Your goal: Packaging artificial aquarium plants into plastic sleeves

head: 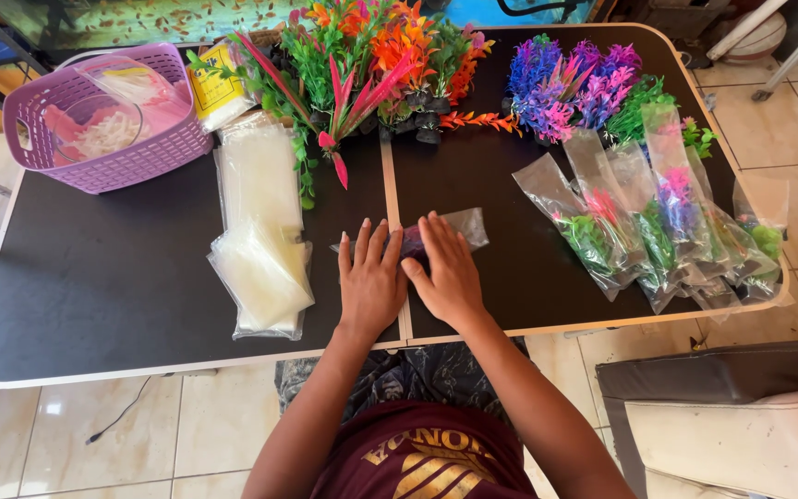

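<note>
Both hands press flat, palms down, on a small clear bag of purple plastic plant.

Left hand (371,282) and right hand (450,273) pin the bag (450,229) to the black table (94,268), seemingly flattening it. Empty bags (260,231) lie left; filled bags (658,231) right; loose plants (390,55) beyond.

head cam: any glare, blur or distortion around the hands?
Head view: sharp, even daylight, no motion blur on left hand or right hand; soft sheen on the clear bag under them and on the empty bag stack; table edges bow from wide-angle distortion.
</note>
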